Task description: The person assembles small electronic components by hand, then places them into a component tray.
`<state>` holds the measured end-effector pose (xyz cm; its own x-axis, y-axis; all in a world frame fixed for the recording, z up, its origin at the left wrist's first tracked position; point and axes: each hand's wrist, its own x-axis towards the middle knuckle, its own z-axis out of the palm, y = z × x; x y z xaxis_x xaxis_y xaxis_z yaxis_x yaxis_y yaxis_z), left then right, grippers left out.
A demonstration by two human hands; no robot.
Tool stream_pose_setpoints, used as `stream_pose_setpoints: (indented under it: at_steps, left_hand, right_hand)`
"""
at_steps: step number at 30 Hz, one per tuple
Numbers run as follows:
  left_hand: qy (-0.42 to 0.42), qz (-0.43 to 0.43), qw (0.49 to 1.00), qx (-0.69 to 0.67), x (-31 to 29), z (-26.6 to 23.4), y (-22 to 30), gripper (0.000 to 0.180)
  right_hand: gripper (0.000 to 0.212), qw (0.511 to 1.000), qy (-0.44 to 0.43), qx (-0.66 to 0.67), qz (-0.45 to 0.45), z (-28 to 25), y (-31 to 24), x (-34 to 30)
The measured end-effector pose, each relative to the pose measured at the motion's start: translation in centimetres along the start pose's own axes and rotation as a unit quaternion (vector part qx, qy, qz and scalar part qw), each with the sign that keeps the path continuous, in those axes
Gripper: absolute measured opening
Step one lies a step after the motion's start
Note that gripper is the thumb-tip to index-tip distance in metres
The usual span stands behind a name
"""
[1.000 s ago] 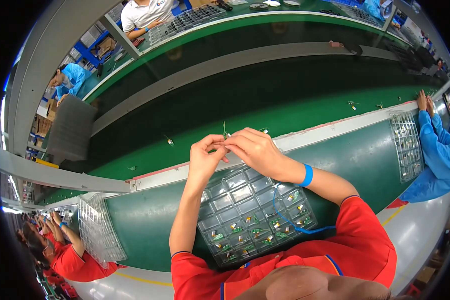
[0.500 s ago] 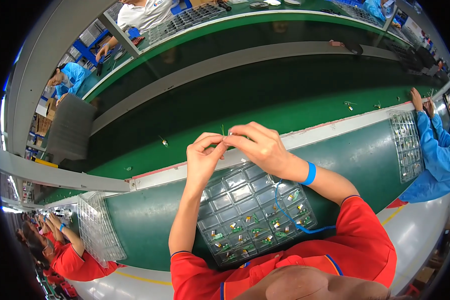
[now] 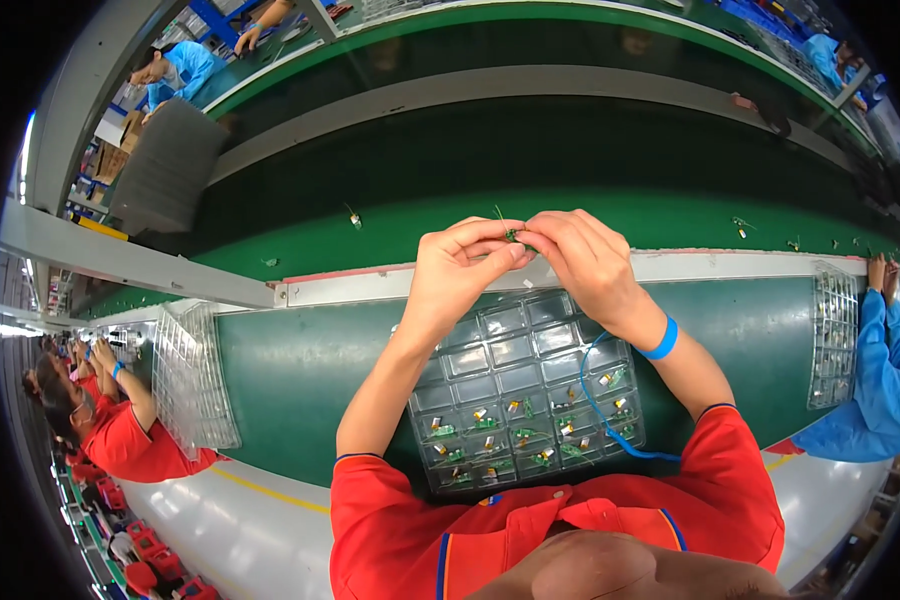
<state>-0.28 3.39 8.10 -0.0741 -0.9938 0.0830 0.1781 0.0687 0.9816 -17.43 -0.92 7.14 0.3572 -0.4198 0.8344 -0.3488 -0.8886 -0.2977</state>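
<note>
One left hand [image 3: 465,262] and one right hand [image 3: 590,262], just above centre: fingers narrowly pinching a small green circuit board [image 3: 513,236]. One blue wristband [image 3: 661,340], right of centre: circling the right wrist. One clear tray [image 3: 513,350], lower centre: holding similar boards [image 3: 543,457].

The left grip [image 3: 458,262] and right grip [image 3: 588,262] pinch a small green part [image 3: 512,236] beyond a clear compartmented tray [image 3: 510,351].
</note>
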Motion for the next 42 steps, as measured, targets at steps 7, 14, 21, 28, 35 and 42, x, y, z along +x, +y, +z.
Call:
stream_pose_setpoints:
  at_steps: [7, 14, 21, 28, 35, 42]
  left_hand:
    - [0.061, -0.029, 0.998, -0.016, -0.3, 0.3, 0.4, 0.018]
    - [0.086, 0.023, 0.995, 0.039, -0.9, 1.3, 0.6, 0.018]
    - [0.066, 0.019, 0.997, -0.035, -1.2, 1.7, 0.7, 0.02]
    - [0.057, 0.038, 0.996, -0.05, -1.3, 1.9, 0.1, 0.02]
    - [0.068, 0.028, 0.993, -0.097, -1.3, 2.2, 0.0, 0.018]
    - [0.081, 0.023, 0.991, -0.106, -1.4, 2.2, -0.1, 0.019]
  right_hand:
    - [0.023, 1.0, -0.026, -0.009, -0.011, -1.0, -1.2, 0.3]
    - [0.017, 0.993, -0.052, 0.029, 0.103, -1.6, -2.2, 0.1]
    - [0.008, 0.901, -0.035, 0.241, 0.36, -2.0, -2.5, 0.5]
    - [0.009, 0.855, 0.012, 0.329, 0.4, -2.0, -2.9, 0.6]
    - [0.006, 0.91, 0.003, 0.242, 0.337, -1.9, -2.8, 0.4]
    - [0.012, 0.976, 0.028, 0.109, 0.184, -1.8, -2.9, 0.2]
